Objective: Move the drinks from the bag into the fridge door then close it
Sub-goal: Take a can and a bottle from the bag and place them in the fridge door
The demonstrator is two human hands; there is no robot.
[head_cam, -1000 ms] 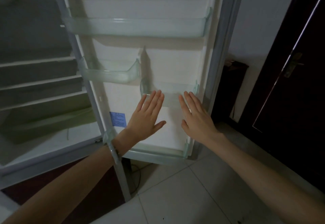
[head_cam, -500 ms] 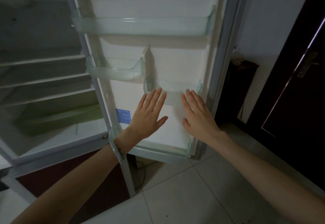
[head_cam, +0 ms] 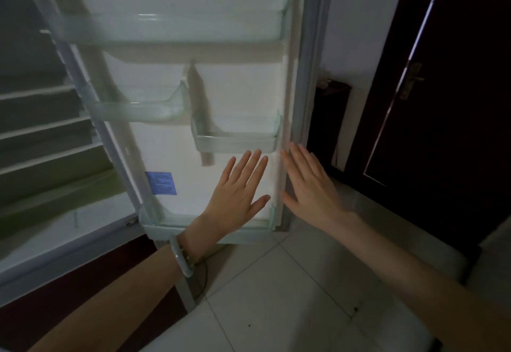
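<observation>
With both my left hand and right hand flat, spread and empty before the open fridge door, whose clear shelves hold no drinks, I judge them stiff enough for bottles gripped around the middle.

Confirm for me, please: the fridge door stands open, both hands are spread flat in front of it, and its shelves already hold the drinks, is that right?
Not quite. In the head view the fridge door stands open, and the left hand and right hand are spread flat in front of it, but the door shelves are empty: no drinks show anywhere.
</observation>
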